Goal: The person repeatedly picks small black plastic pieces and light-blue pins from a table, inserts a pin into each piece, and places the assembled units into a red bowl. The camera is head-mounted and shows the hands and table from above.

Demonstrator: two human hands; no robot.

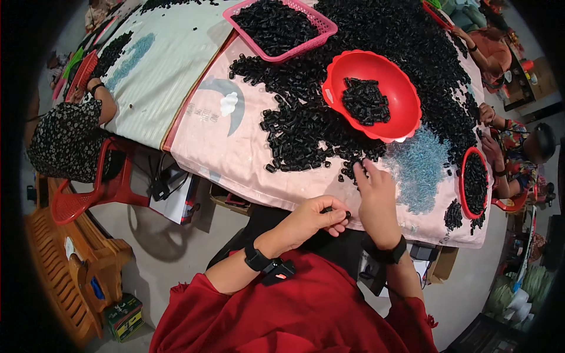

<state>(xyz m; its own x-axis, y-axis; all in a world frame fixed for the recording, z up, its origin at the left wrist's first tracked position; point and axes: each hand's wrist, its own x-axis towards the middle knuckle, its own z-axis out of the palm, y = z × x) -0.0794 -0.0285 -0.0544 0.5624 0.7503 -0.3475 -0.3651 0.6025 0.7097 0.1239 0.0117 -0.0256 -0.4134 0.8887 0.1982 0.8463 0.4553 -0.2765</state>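
My left hand (318, 219) is closed in a pinch at the table's near edge, and a small black plastic piece (348, 215) shows at its fingertips. Just right of it, my right hand (378, 199) reaches forward with its fingers stretched out over a few black plastic pieces (347, 170) on the cloth. Its fingertips touch or nearly touch them; I cannot tell which. Beyond lies a spread heap of the same short black pieces (297, 138). To the right of my right hand is a pile of small clear-bluish parts (419, 170).
A red bowl (403, 106) with black pieces sits on the heap. Behind it stands a pink basket (326, 26) full of them. A red-rimmed tray (465, 197) lies at the right edge. People sit left and right, near a red chair (106, 188) and a wooden bench (65, 265).
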